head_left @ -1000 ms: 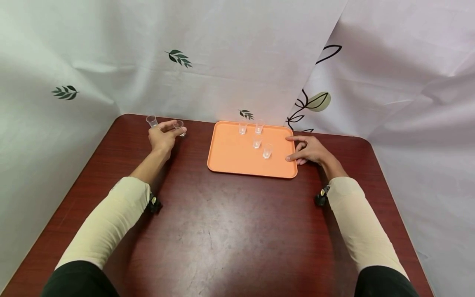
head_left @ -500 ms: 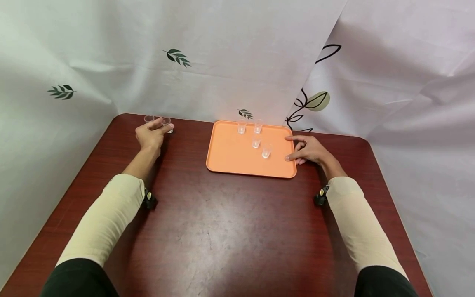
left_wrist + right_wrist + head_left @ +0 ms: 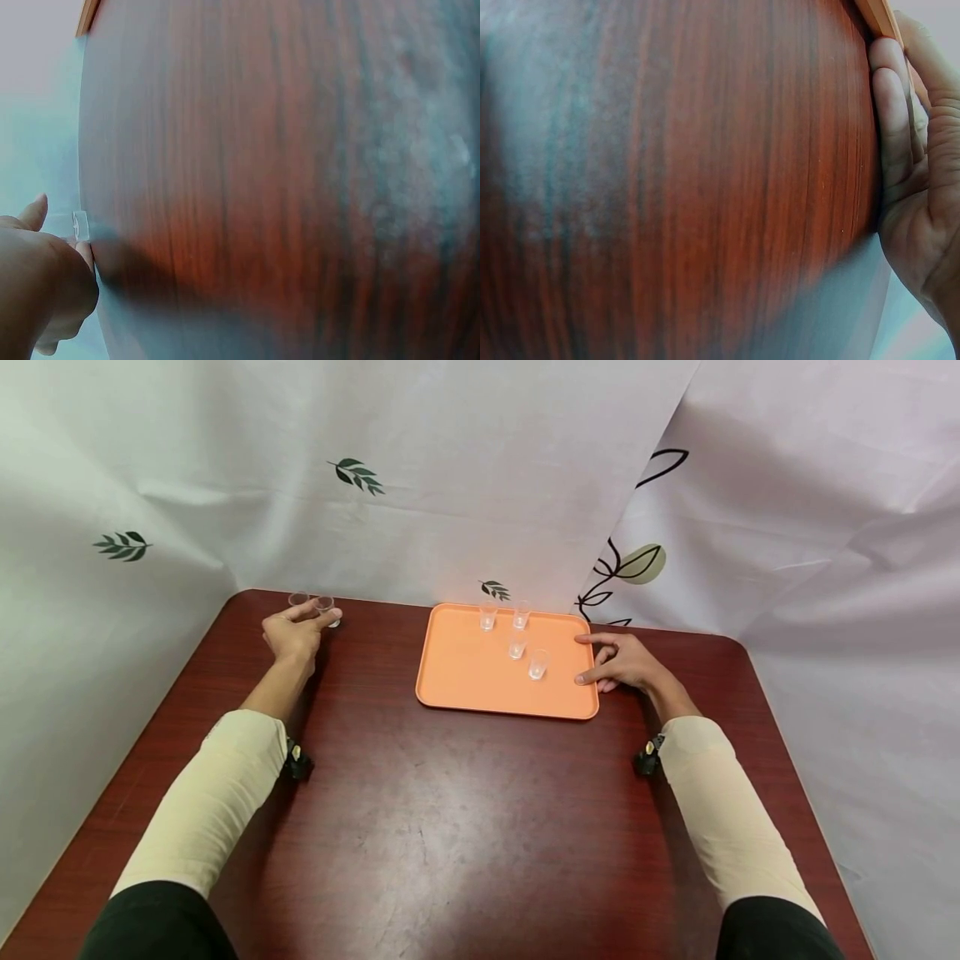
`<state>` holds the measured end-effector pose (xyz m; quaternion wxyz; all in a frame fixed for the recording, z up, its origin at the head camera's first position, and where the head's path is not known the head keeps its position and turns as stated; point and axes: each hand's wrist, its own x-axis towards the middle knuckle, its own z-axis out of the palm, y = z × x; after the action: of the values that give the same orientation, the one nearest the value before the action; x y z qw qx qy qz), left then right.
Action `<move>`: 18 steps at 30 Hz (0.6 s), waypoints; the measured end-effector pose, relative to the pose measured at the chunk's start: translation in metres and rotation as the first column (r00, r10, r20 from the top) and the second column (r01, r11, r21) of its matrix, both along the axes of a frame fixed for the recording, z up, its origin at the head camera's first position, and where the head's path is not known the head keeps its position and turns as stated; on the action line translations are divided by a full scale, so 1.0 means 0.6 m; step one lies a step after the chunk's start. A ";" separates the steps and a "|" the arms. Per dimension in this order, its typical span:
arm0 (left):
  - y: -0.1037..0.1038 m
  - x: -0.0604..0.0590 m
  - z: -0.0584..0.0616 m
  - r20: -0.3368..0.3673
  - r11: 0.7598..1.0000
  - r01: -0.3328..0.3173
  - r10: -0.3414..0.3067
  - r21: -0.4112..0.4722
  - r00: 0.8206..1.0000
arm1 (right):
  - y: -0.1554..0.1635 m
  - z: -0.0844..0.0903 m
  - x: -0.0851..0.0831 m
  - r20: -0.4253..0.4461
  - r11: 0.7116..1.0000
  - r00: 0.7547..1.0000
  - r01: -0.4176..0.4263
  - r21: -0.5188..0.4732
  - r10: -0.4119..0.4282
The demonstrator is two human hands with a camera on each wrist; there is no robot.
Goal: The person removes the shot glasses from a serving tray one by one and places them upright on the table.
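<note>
At the far left of the table, in the head view, my left hand (image 3: pixel 291 637) pinches a small clear shot glass (image 3: pixel 326 604) between thumb and fingers. A second clear shot glass (image 3: pixel 298 598) stands just behind that hand, mostly hidden. The left wrist view shows the held glass (image 3: pixel 81 226) upright, its base at or near the tabletop. My right hand (image 3: pixel 628 662) grips the right edge of an orange tray (image 3: pixel 465 670), thumb and forefinger over the rim. In the right wrist view, other fingers (image 3: pixel 891 97) curl against the tray's side (image 3: pixel 877 16). Several shot glasses (image 3: pixel 537 665) stand on the tray.
The dark red-brown wooden table (image 3: pixel 450 827) has rounded back corners. A pale curtain (image 3: pixel 420 485) with leaf prints hangs right behind the table's back edge and along its sides, close to the tray.
My left hand has moved left with the shot glass, slowing in the last half second, and now sits nearer the other glass. The right hand and tray have stayed put.
</note>
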<state>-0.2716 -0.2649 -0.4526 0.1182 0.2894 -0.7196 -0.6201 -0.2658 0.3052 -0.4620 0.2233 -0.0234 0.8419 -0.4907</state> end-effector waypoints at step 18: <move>-0.016 0.028 -0.002 0.013 0.999 0.047 -0.047 0.015 0.999 | 0.000 0.001 0.003 -0.019 1.000 1.000 -0.005 -0.002 0.005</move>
<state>-0.2551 -0.2747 -0.4538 0.0966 0.2773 -0.7225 -0.6259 -0.2642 0.3051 -0.4616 0.2163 -0.0305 0.8434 -0.4909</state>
